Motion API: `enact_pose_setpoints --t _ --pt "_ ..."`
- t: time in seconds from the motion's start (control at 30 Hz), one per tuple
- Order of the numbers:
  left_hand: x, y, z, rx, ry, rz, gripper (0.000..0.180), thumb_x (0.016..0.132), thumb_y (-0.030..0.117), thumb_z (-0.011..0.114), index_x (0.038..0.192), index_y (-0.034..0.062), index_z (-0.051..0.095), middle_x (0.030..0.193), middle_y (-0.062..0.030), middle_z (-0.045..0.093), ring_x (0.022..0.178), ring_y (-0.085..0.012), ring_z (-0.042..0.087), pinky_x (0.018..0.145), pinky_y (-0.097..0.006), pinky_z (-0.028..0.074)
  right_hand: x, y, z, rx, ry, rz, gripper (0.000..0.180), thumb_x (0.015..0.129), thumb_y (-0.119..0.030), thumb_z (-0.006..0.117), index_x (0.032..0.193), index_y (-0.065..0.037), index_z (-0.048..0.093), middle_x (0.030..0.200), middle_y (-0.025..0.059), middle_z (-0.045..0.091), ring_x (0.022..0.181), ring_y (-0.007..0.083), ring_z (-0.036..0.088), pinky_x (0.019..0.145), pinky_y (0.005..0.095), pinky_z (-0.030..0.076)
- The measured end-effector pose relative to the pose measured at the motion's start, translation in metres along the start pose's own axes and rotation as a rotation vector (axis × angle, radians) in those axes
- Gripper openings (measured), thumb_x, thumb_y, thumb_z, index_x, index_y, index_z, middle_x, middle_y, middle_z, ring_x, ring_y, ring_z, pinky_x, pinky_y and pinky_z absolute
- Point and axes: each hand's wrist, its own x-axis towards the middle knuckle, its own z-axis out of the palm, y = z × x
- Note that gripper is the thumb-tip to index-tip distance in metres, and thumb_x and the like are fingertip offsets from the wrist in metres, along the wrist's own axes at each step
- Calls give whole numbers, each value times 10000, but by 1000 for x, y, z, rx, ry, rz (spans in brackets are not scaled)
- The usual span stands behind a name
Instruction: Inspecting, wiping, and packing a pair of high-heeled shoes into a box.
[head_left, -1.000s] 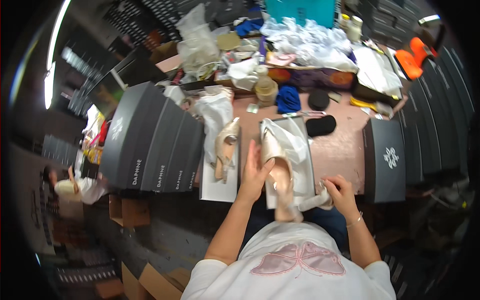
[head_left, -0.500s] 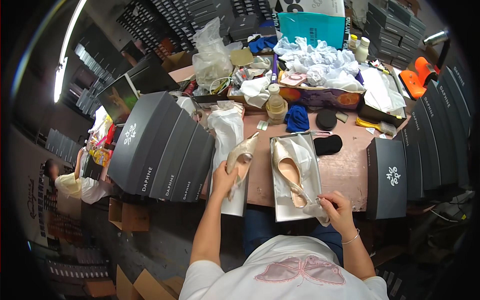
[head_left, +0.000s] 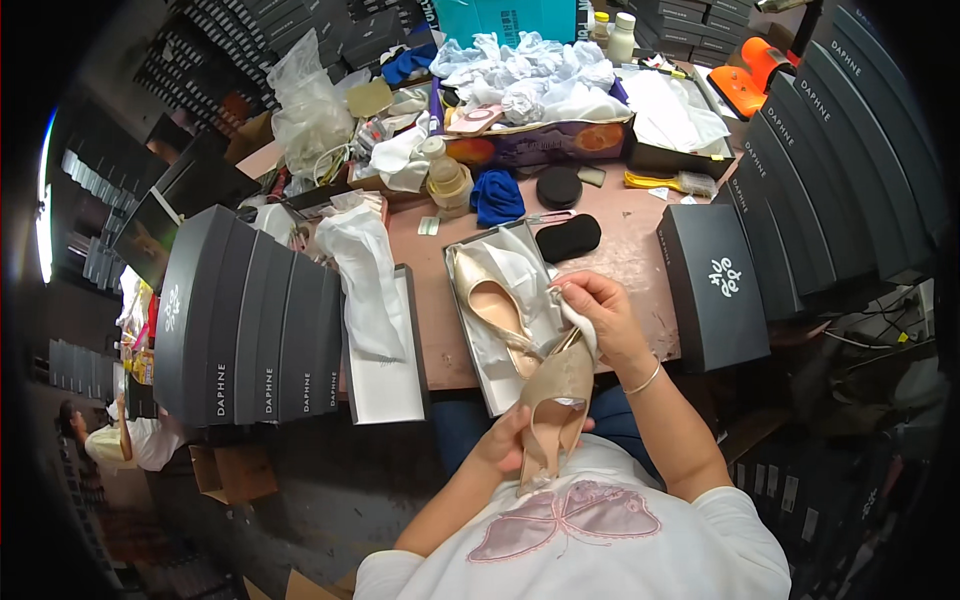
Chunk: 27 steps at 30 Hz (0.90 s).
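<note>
A pale gold pointed shoe (head_left: 563, 384) is in my left hand (head_left: 507, 440), which grips it by the side, close to my shirt. Its toe points away from me. My right hand (head_left: 606, 316) pinches a strip of whitish cloth (head_left: 577, 320), which hangs down against the toe. The matching shoe (head_left: 474, 272) lies on white tissue inside an open shoe box (head_left: 498, 396), just left of my right hand. Beside that box, further left, a shallow white-lined tray or lid (head_left: 388, 403) holds crumpled white tissue paper (head_left: 362, 285).
Dark shoe boxes stand in rows at left (head_left: 240, 320) and right (head_left: 715, 290). Behind the work lie a blue cloth (head_left: 496, 197), a bottle (head_left: 450, 187), a black round tin (head_left: 559, 188), a black pad (head_left: 568, 238) and a yellow-handled brush (head_left: 668, 182). A carton (head_left: 535, 145) overflows with paper.
My left hand has brought the shoe from over the left tray to near my body. My right hand has lifted the cloth from the box's near corner to the toe. The view has shifted right.
</note>
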Motion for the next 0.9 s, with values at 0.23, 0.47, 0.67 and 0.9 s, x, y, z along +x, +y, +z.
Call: enact_pose_setpoints --t 0.23,0.47,0.67,0.9 --pt "2 -15 24 803 338 421 775 852 271 706 1450 17 284 1326 -135 482 1216 -208 483 1006 -329 412 -13 -8 -30 -302 370 -341 145 922 -99 614 1026 -2 640 851 -15 618 750 27 529 660 184 439" --pt "-2 -20 24 584 445 430 786 859 157 698 1473 23 226 1344 -109 465 1196 -172 486 1004 -298 399 -66 0 -13 -539 297 -197 168 901 -110 635 1038 -13 648 824 -13 606 710 31 509 611 186 414" --pt "-2 -26 40 687 503 487 712 879 73 646 1468 35 247 1301 -106 503 1135 -153 522 964 -279 426 -52 -6 13 -1008 39 -613 153 843 -32 676 995 -30 690 815 71 614 672 152 589 598 249 461" --pt "-2 -33 36 614 532 484 646 900 13 590 1458 31 265 1263 -106 523 1068 -131 543 902 -261 458 -31 -2 10 -1031 138 -533 135 831 -31 679 965 -30 694 801 98 605 659 203 598 586 290 474"
